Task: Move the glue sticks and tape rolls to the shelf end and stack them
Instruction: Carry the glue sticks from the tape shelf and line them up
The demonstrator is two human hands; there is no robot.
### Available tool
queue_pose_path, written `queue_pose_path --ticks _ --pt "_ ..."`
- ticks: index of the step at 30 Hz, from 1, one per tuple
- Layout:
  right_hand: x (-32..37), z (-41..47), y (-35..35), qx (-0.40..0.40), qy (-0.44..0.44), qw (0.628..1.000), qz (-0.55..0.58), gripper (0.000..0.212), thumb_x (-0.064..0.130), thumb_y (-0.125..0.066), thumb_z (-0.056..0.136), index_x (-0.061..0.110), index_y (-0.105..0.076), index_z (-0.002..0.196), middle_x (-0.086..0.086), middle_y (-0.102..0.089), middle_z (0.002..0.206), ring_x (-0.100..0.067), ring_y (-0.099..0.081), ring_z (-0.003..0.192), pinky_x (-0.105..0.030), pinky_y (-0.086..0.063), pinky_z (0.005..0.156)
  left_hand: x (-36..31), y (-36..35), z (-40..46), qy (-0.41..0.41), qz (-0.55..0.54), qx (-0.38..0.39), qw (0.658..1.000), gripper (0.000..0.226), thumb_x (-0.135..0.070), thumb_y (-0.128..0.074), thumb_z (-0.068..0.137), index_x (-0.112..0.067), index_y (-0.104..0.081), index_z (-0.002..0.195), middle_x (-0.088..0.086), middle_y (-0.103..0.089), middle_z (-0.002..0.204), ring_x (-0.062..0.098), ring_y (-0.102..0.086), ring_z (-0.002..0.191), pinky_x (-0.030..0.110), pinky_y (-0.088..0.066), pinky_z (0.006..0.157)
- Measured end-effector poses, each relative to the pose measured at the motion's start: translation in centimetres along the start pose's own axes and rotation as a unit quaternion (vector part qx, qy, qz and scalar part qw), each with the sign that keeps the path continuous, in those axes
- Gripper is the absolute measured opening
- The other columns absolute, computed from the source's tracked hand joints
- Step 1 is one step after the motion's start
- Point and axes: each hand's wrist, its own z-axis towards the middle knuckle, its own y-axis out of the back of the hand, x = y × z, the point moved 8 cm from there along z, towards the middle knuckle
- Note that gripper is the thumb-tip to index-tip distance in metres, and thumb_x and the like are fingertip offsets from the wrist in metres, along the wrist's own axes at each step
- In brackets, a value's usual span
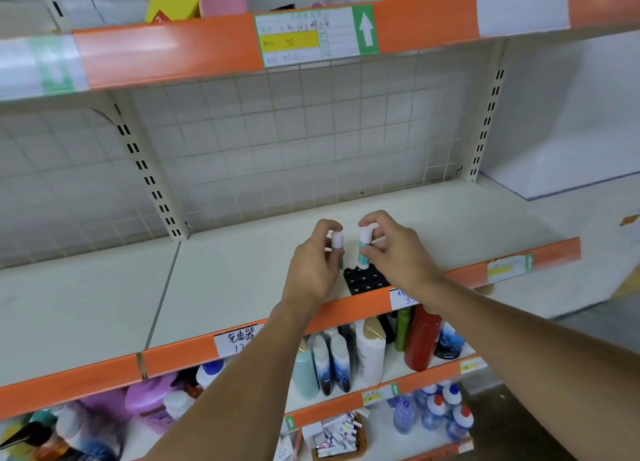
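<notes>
Nearest, both forearms are reaching in over the orange shelf edge point(349, 310). The left hand point(313, 270) is pinching a glue stick point(337, 240) near its white cap, grip narrow, thumb and fingers curled round it. The right hand point(391, 249) is pinching a second stick point(364, 247), upright, its foot sitting at or just above the back corner of a black tray point(367, 280) w/ round holes. The tray is lying on the shelf point(242, 270) right at the front lip.

Risks, as I'm judging them: the sticks are tall & thin, so a stacked or loosely stood one is likely tipping and rolling; the shelf is smooth and the front lip is low, so a roller could be dropping onto the bottles point(346, 356) on the level below. Both hands are working close together, nearly touching, so one could be knocking the other's stick. If the tray is being carried w/ sticks only half seated, they may be falling out.

Hard to tell: whether the right stick is actually in a hole or hovering; the left stick's lower half is hiding behind the fingers. No tape rolls are showing anywhere. Farther back, the shelf is running bare to the grid wall point(277, 142); its right end point(554, 232) is well apart from the hands. Price tags are too blurry to read.
</notes>
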Motion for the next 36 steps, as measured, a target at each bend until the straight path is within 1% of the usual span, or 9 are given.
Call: queue_pose_path --ticks 8,13,17,21,25,27,30,34,36 --pt "-0.6 0.5 -0.5 0.028 0.024 0.999 -0.029 0.035 0.006 -0.062 0.094 0.026 -0.053 0.121 0.002 -0.06 0.096 -0.015 -0.064 0.078 -0.01 -0.046 0.058 -0.3 -1.1 0.0 0.009 -0.007 -0.008 1.0 0.031 -0.007 -0.052 0.097 -0.029 -0.049 0.12 0.001 -0.065 0.104 0.014 -0.068 0.084 0.029 -0.054 0.076" --pt "-0.4 1.0 -0.9 0.041 0.035 0.998 -0.031 0.035 0.006 -0.062 0.094 0.027 -0.053 0.121 -0.001 -0.061 0.099 -0.017 -0.066 0.083 -0.023 -0.052 0.068 -0.2 -1.1 0.0 0.013 -0.011 -0.017 1.0 0.031 -0.007 -0.052 0.098 -0.027 -0.049 0.121 0.002 -0.065 0.105 0.013 -0.068 0.084 0.011 -0.049 0.064" --pt "-0.6 1.3 -1.3 0.047 0.04 0.998 -0.028 0.036 0.005 -0.063 0.093 0.026 -0.053 0.122 -0.002 -0.061 0.098 -0.017 -0.066 0.085 -0.019 -0.05 0.067 0.2 -1.0 0.0 0.024 -0.022 -0.027 0.999 0.031 -0.006 -0.052 0.098 -0.026 -0.049 0.12 0.004 -0.066 0.107 0.013 -0.069 0.084 0.006 -0.048 0.061" --pt "-0.7 1.4 -1.1 0.052 0.044 0.997 -0.031 0.036 0.005 -0.064 0.092 0.025 -0.054 0.12 -0.002 -0.063 0.098 -0.018 -0.067 0.085 -0.03 -0.056 0.074 -0.2 -1.4 0.0 0.022 -0.026 -0.023 0.999 0.03 -0.007 -0.053 0.098 -0.027 -0.049 0.12 0.004 -0.067 0.11 0.013 -0.07 0.085 0.01 -0.051 0.065" --pt "-1.0 1.2 -1.0 0.051 0.046 0.997 -0.028 0.034 0.004 -0.064 0.091 0.023 -0.053 0.117 -0.004 -0.064 0.096 -0.02 -0.067 0.083 -0.037 -0.057 0.076 -0.9 -1.9 -0.1 0.002 -0.008 -0.017 1.0 0.029 -0.006 -0.051 0.098 -0.024 -0.049 0.12 0.006 -0.068 0.111 0.017 -0.07 0.087 0.029 -0.058 0.075" --pt "-1.2 1.1 -1.1 0.05 0.042 0.998 -0.023 0.034 0.003 -0.064 0.091 0.024 -0.053 0.115 -0.004 -0.064 0.095 -0.02 -0.067 0.083 -0.037 -0.057 0.076 -0.8 -2.1 -0.2 0.001 0.002 -0.017 1.0 0.029 -0.005 -0.051 0.097 -0.024 -0.049 0.119 0.006 -0.068 0.11 0.017 -0.07 0.086 0.033 -0.058 0.076" --pt "-1.2 1.1 -1.3 0.053 0.044 0.997 -0.026 0.035 0.002 -0.064 0.091 0.023 -0.053 0.116 -0.004 -0.064 0.096 -0.019 -0.067 0.083 -0.032 -0.056 0.074 -0.5 -2.0 -0.5 0.007 0.004 -0.029 1.0 0.03 -0.004 -0.052 0.095 -0.026 -0.048 0.116 0.003 -0.069 0.103 0.017 -0.07 0.081 0.04 -0.058 0.075" --pt "-1.2 1.0 -1.2 0.048 0.047 0.997 -0.025 0.043 0.003 -0.066 0.09 0.024 -0.051 0.125 -0.003 -0.065 0.098 -0.018 -0.068 0.082 -0.033 -0.057 0.076 -0.2 -1.9 -0.5 0.017 0.016 -0.044 0.999 0.034 -0.004 -0.056 0.093 -0.026 -0.049 0.119 0.001 -0.071 0.098 0.018 -0.069 0.08 0.034 -0.057 0.076" --pt "-1.4 1.0 -1.2 0.039 0.037 0.998 -0.024 0.044 0.004 -0.067 0.09 0.019 -0.051 0.127 -0.003 -0.066 0.101 -0.018 -0.068 0.084 -0.033 -0.057 0.078 -0.1 -1.9 -0.5 0.017 0.026 -0.053 0.998 0.033 -0.005 -0.057 0.093 -0.022 -0.05 0.121 0.002 -0.072 0.099 0.017 -0.069 0.082 0.032 -0.055 0.076"
